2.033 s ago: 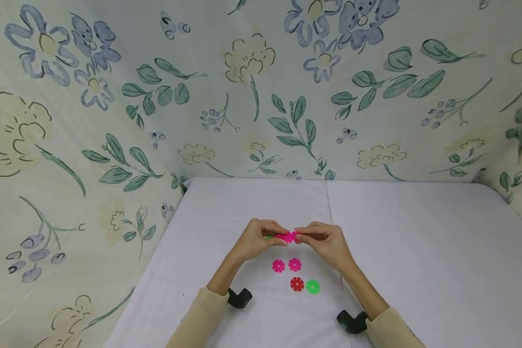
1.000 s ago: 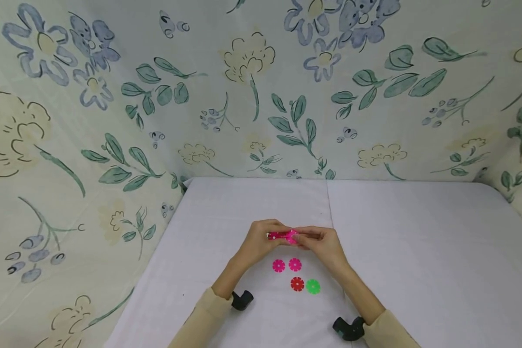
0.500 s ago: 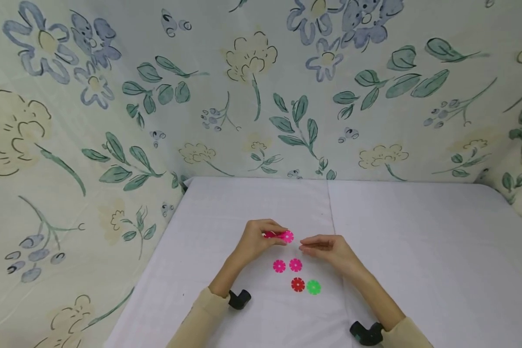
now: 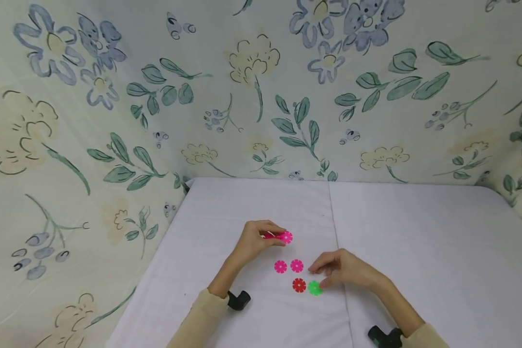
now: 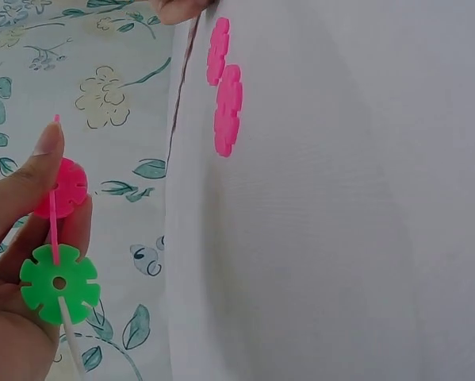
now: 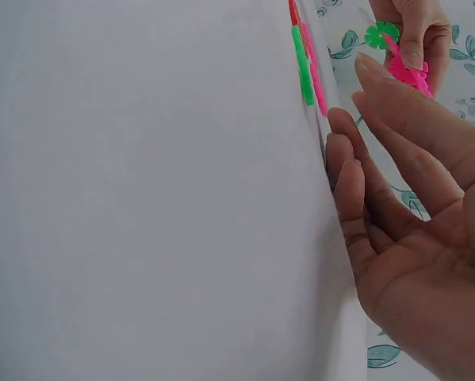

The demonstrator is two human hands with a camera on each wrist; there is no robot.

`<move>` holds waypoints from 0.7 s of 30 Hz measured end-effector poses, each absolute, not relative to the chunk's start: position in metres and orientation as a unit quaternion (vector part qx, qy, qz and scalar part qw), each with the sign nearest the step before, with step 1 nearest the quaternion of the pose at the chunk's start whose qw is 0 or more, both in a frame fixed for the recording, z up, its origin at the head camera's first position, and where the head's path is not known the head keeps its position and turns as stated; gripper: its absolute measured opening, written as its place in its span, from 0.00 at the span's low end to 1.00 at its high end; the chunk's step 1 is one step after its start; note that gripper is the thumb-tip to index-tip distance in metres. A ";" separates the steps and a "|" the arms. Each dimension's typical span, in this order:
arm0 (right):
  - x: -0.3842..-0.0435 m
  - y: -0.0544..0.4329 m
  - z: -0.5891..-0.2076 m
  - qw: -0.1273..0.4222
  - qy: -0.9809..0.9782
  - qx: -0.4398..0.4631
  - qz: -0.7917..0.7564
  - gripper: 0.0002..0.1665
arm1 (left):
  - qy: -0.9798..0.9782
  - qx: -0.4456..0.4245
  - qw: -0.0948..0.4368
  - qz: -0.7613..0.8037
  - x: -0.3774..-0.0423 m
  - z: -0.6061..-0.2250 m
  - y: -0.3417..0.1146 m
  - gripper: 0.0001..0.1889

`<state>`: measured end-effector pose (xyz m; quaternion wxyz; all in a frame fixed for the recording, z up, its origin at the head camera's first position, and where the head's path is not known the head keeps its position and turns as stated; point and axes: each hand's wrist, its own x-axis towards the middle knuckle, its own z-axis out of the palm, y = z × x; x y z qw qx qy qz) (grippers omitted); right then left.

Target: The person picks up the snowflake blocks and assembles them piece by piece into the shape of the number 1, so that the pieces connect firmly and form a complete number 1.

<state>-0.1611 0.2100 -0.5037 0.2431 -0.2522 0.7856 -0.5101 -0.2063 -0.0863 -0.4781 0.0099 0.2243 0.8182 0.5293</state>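
Observation:
My left hand [image 4: 250, 241] pinches a small chain of slotted plastic discs above the table. At the chain's right end a pink disc [image 4: 287, 237] sticks out past the fingertips. The left wrist view shows a notched green disc [image 5: 39, 278] joined in the chain, with a white piece [image 5: 72, 349] slotted in below it. My right hand [image 4: 352, 271] holds nothing; its fingers are loosely bent, with the thumb tip right at a loose green disc [image 4: 314, 289]. Beside that lies a red disc [image 4: 298, 285]. Two pink discs, a left one [image 4: 280, 267] and a right one [image 4: 297, 266], lie just beyond.
A white cloth [image 4: 226, 203] covers the table, with a crease running front to back near the right hand. Floral fabric [image 4: 261, 96] hangs behind and to the left. Black wrist devices, one left [image 4: 239, 300] and one right [image 4: 384, 337], sit at the sleeves.
The right hand worked at the chain's pink end together with the left, then let go and moved right and nearer, down to the loose green disc. The left hand keeps holding the chain.

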 end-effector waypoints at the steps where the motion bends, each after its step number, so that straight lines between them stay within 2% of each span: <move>1: -0.160 0.210 -0.504 0.240 0.786 -0.260 -0.507 0.19 | 0.819 0.224 0.010 0.528 -0.206 -0.478 -0.086 0.15; 11: -0.154 0.200 -0.503 0.201 0.818 -0.282 -0.460 0.15 | 0.821 0.235 0.002 0.520 -0.204 -0.477 -0.085 0.14; 21: -0.158 0.202 -0.501 0.187 0.812 -0.225 -0.504 0.09 | 0.817 0.231 0.024 0.528 -0.203 -0.476 -0.082 0.14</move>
